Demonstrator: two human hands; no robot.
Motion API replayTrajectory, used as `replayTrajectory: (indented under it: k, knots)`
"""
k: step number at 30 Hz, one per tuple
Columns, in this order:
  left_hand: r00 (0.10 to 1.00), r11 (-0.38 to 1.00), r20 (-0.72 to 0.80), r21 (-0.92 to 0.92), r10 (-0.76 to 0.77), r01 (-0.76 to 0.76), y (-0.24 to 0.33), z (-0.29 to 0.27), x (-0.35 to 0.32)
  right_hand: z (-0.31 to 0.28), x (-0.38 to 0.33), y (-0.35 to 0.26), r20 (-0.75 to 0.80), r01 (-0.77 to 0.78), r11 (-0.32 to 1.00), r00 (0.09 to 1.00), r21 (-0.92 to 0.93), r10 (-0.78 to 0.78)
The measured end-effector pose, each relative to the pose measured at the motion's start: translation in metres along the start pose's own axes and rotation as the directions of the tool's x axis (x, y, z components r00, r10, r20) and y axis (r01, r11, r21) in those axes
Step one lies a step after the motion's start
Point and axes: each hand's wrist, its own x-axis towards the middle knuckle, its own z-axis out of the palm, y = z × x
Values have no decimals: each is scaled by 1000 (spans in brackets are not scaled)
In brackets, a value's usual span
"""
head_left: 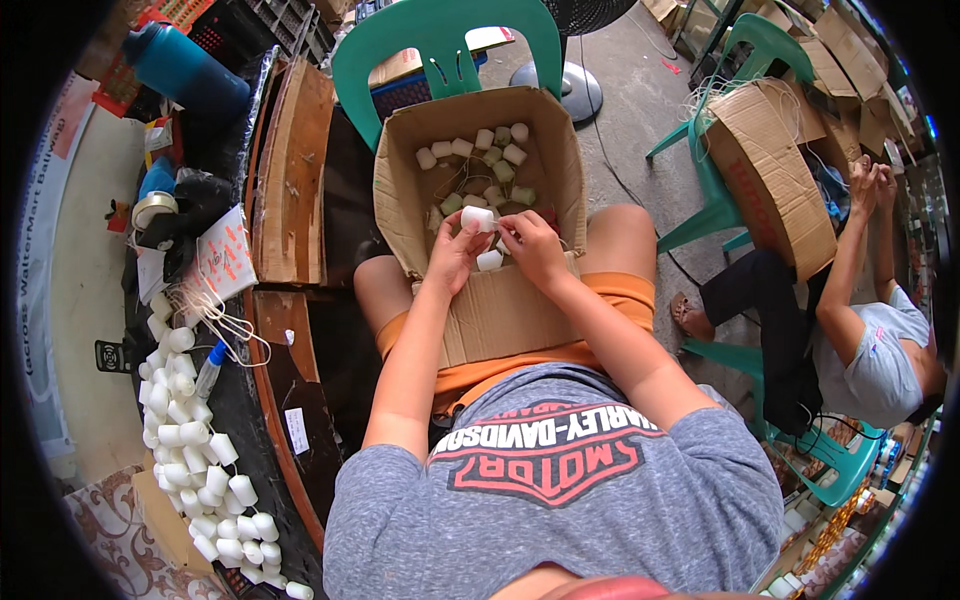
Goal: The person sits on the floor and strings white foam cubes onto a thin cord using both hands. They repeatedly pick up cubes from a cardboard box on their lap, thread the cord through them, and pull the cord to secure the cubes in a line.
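Your left hand pinches a white cylinder between thumb and fingers, holding it up over the near side of an open cardboard box. Your right hand is at the cylinder's right end, its fingers drawn in close to the thumb; whether they pinch a cord there, you cannot tell from this view. Inside the box, more white pieces and pale green pieces lie loosely among thin cords. The box stands before you, between your knees and the green chair, with one flap across your lap. To your left, a heap of white cylinders lies on the dark surface, near a blue-capped marker. Farther up that side is a blue bottle. At your right sits a co-worker, both hands raised.
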Motion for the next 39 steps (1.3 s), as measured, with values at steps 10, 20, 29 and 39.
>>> replayTrajectory:
  k: [10, 20, 29, 39]
  knots:
    - [1000, 1000, -7, -21, 10, -10, 3, 5, -3, -3, 1, -1, -12, 26, 999, 1000, -28, -27]
    - [1000, 1000, 29, 5, -6, 6, 4, 5, -3, -2, 2, 1, -44, 33, 999, 998, -37, -35]
    - [999, 1000, 33, 26, -11, 10, 2, 2, -1, -1, 2, 4, -26, 40, 999, 999, 8, -40]
    - [999, 998, 44, 59, -12, 10, 1, 2, 0, -4, 3, -1, -43, 33, 999, 999, 42, -31]
